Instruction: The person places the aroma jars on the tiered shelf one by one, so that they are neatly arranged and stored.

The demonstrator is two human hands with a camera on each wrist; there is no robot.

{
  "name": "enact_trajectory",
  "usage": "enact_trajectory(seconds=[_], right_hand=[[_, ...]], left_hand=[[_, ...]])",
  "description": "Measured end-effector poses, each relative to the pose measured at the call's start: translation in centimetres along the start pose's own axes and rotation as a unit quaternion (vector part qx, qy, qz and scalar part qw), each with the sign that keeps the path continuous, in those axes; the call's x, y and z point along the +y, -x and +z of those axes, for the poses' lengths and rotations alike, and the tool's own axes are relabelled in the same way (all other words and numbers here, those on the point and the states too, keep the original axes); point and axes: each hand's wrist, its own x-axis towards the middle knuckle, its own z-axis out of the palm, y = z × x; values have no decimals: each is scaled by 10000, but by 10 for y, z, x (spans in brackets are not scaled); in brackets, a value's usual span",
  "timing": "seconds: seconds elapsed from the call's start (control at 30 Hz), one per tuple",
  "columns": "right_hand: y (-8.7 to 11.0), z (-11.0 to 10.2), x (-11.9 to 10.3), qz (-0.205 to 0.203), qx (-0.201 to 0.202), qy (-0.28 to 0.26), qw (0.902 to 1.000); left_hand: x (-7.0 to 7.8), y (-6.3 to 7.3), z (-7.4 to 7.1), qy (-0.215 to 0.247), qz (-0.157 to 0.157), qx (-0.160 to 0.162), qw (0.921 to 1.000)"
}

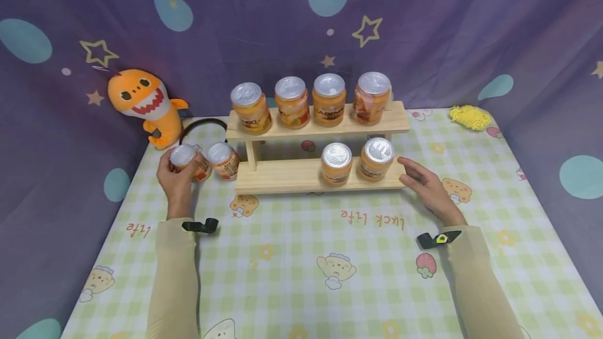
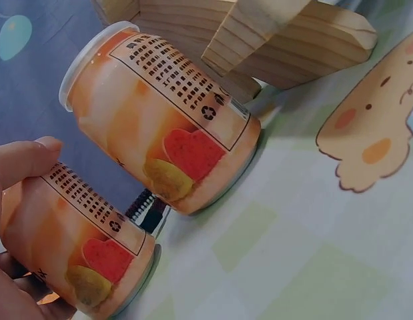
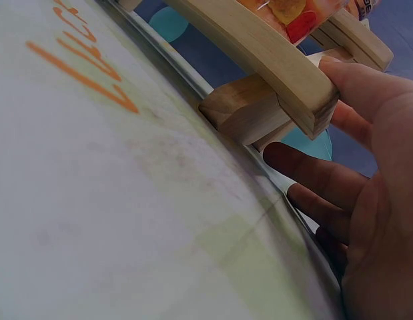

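At the left of the table in the head view, my left hand (image 1: pixel 175 178) grips an orange can (image 2: pixel 79 247) with a silver lid, fingers and thumb around its sides. A second orange can (image 2: pixel 166 120) stands beside it, next to the wooden two-tier shelf (image 1: pixel 282 176). My right hand (image 1: pixel 427 188) is at the right end of the lower tier. In the right wrist view its thumb lies against the plank's end (image 3: pixel 313 113), while the other fingers (image 3: pixel 319 175) are extended and spread. Two cans (image 1: pixel 336 165) stand on the lower tier's right side; several more (image 1: pixel 328 101) line the upper tier.
An orange shark plush (image 1: pixel 146 103) leans at the back left, near a black coiled band (image 1: pixel 204 121) behind the cans. A yellow yarn bundle (image 1: pixel 470 117) lies at the back right. The checked tablecloth (image 1: pixel 292 281) covers the table, and a purple curtain (image 1: pixel 264 25) hangs behind.
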Motion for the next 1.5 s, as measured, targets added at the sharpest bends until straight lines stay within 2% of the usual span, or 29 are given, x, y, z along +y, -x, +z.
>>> enact_trajectory(seconds=[0.3,0.53,0.83,1.23,1.5], right_hand=[[0,0,1,-24,43,68,10000],[0,0,1,-36,72,60,9999],[0,0,0,-60,79,162,9998],[0,-1,0,-7,43,179,9998],[0,-1,0,-40,31,153,9999]], left_hand=[[-2,-2,-1,12,108,225,9997],[2,0,-5,43,57,373,9993],[20,6,-14,255,-166,477,9984],[37,20,-21,383,200,365,9984],[52,28,-23,450,250,389,9979]])
